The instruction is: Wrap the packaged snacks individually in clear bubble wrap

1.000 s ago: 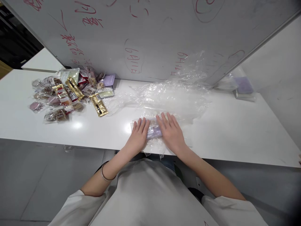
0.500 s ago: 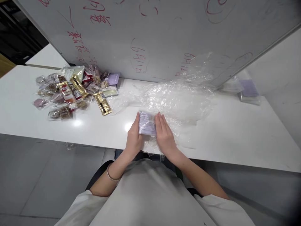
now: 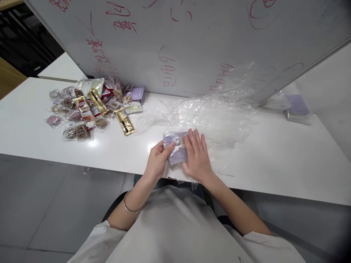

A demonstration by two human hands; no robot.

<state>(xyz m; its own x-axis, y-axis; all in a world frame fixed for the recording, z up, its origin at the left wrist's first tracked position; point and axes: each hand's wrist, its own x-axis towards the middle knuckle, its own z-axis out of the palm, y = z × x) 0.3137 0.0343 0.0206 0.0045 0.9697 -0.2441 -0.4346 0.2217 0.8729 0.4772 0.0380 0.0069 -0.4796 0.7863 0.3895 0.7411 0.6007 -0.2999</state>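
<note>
A flat purple packet in clear plastic wrap lies near the table's front edge, between my hands. My left hand grips its left side, thumb on top and fingers mostly hidden beneath. Stretched out and slightly spread, the fingers of my right hand lie flat over the packet's right part. Loose crinkled clear plastic spreads over the table just behind and to the right of the packet.
Several wrapped snacks are heaped on the left of the table, with gold sachets at the heap's right side. A whiteboard with red writing stands behind. More purple packets in clear plastic lie at the far right.
The packet has gone from being squeezed at both sides to lying flatter. My left thumb has moved onto its top, and my right hand has turned palm-down over its right part.
</note>
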